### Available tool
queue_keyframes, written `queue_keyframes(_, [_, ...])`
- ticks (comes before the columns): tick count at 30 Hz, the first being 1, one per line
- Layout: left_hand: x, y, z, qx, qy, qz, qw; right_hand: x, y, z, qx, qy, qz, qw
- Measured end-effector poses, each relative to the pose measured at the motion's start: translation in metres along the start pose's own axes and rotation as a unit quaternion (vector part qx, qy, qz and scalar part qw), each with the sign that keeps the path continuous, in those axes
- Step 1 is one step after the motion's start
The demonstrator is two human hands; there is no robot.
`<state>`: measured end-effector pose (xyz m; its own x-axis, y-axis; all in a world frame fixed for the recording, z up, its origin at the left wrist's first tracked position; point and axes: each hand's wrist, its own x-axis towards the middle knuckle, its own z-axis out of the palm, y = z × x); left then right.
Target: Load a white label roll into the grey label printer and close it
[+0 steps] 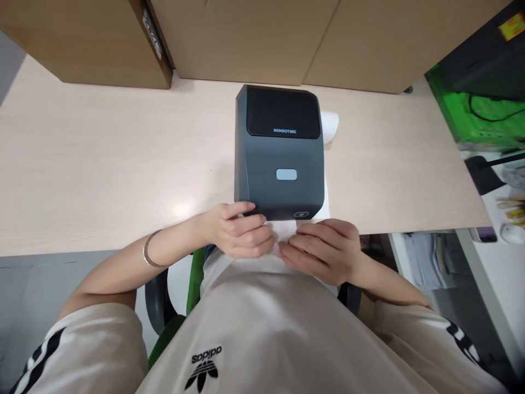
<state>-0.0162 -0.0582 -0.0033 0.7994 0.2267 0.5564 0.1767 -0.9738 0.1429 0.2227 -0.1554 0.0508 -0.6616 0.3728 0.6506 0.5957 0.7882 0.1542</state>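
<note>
A dark grey label printer (283,153) with a glossy black window and a pale button stands near the table's front edge. From under its front, a white label strip (283,229) comes out toward me. My left hand (246,232) is closed on the strip's left side, its index finger against the printer's front left corner. On the other side, my right hand (320,246) has its curled fingers pinched on the strip. Both sets of fingertips partly hide it. Behind the printer, a white paper roll (330,127) shows at the right, mostly hidden.
Large cardboard boxes (246,44) line the back of the light wood table (102,164). At the right are a green box (459,115) with a black cable and a white side surface (504,262) holding small items. A green chair (196,279) is under me.
</note>
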Motion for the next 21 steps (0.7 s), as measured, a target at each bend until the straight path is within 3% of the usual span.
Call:
queue_keyframes(5, [0.008, -0.003, -0.004, 0.011, 0.008, 0.0, 1.0, 0.003, -0.006, 0.001, -0.021, -0.001, 0.019, 1.0])
queue_keyframes(10, [0.007, -0.021, -0.014, -0.02, 0.09, 0.087, 0.992, 0.012, -0.01, 0.008, -0.063, -0.037, 0.041, 0.997])
queue_keyframes(12, [0.006, -0.032, -0.013, -0.05, 0.12, 0.052, 0.99, 0.016, -0.008, 0.008, -0.049, -0.046, 0.034, 0.997])
queue_keyframes(16, [0.004, -0.053, -0.001, -0.102, 0.167, -0.08, 0.977, 0.022, 0.008, 0.001, -0.003, -0.085, 0.045, 0.995])
queue_keyframes(19, [0.001, -0.065, 0.011, -0.128, 0.197, -0.118, 0.965, 0.022, 0.029, -0.005, 0.105, -0.096, 0.051, 0.989])
queue_keyframes(21, [0.0, -0.07, 0.018, -0.136, 0.207, -0.127, 0.96, 0.02, 0.044, -0.005, 0.163, -0.063, 0.066, 0.982])
